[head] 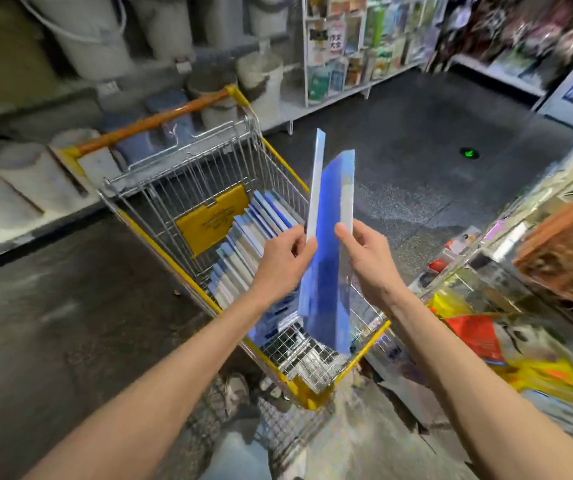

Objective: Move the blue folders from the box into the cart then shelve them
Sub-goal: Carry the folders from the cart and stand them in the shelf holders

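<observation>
Blurred shelves (357, 46); cart (174, 188) partly behind folders (330, 254)

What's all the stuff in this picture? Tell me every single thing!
cart: one, silver wire with yellow trim and an orange handle, middle of the aisle
folders in the cart: a row too blurry to count, blue and white, standing on edge inside
held folders: seemingly two, blue, upright above the cart
flap: one, yellow, inside the cart's back wall
buckets: several, whitish, left, behind the cart
book rack: one, white, colourful covers, top middle
arrow: one, green, on the dark floor
packets: many, red and yellow, right side
left hand: pinches the paler folder's edge
right hand: grips the bluer folder's edge
</observation>
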The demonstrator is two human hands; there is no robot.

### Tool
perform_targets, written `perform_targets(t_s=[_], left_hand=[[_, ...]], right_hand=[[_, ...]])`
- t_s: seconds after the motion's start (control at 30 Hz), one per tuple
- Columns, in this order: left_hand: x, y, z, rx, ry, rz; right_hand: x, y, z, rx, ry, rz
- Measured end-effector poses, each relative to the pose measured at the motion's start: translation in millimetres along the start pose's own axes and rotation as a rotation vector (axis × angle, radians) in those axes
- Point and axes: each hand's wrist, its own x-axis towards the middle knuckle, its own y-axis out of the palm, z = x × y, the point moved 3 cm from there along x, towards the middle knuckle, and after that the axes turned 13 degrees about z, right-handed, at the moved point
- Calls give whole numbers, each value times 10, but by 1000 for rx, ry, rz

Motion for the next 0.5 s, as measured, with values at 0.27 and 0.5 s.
perform_targets(t_s=[0.27, 0.5], left_hand=[[-267, 102, -180, 40, 71, 55], [-312, 143, -281, 59, 96, 86]], right_hand=[[-162, 29, 225, 157, -6, 92], [-188, 9, 255, 208, -10, 68]])
